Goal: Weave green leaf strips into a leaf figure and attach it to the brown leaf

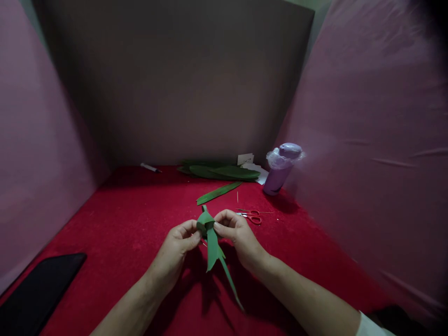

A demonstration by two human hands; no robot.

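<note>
Between both hands, above the red cloth, is a folded green leaf [212, 247] with a looped top and strips hanging down, one long and thin. My left hand [180, 245] pinches its left side between thumb and fingers. From the right, my right hand [234, 231] grips the folded part with thumb and forefinger. Just beyond my right hand lie red-handled scissors [255, 216], their blades partly hidden behind the fingers. A single cut leaf strip [219, 192] rests farther back, with a thin wooden stick [237, 197] beside it.
A pile of long green leaves [224, 172] lies at the back, near white papers [257, 172]. A purple cup with plastic wrapping [276, 179] stands back right. A syringe-like tube [150, 167] lies back left, a black flat object [42, 291] front left. Pink side walls flank the red cloth [119, 224].
</note>
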